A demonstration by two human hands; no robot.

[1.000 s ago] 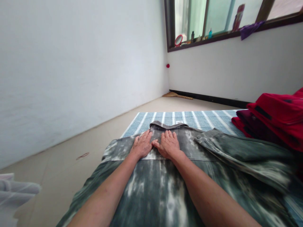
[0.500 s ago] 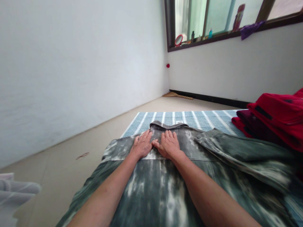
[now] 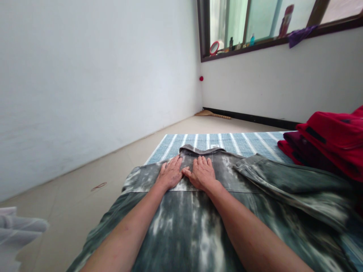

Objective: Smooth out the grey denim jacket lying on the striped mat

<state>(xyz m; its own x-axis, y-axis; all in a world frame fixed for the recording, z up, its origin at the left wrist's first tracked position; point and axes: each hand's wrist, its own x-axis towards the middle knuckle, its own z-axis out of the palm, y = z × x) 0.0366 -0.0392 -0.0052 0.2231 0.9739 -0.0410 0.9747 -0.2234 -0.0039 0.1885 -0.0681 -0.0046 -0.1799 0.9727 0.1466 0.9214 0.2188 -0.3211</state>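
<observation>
The blotchy green shirt (image 3: pixel 193 230) ran out of view at the bottom, and the two bare arms hid parts of its back. The end of the sleeve (image 3: pixel 297 181) on the right was dark and blurry, so it was hard to see where it stopped. The palms were hidden too, because they faced down. The left hand (image 3: pixel 170 173) and the right hand (image 3: pixel 202 172) lay flat on the shirt, just below its collar (image 3: pixel 201 150), side by side with fingers pointing away. The thumbs touched or almost touched; I could not tell which.

The shirt was spread out on a striped sheet (image 3: pixel 172 141). A pile of red clothes (image 3: pixel 334 130) sat on the right near the sleeve, cut off at the side, with a dark purple piece (image 3: pixel 304 145) squeezed in it. On the left, only a bit of pale cloth (image 3: pixel 19 228) showed. A thin loop (image 3: pixel 99 186) lay on the floor (image 3: pixel 73 215). A round mirror (image 3: pixel 214 48) with a red rim stood by the window (image 3: pixel 259 19).

The shirt had smudgy white streaks and a straight seam across its back. The sheet was blue with white lines. The pale cloth was wrinkly.
</observation>
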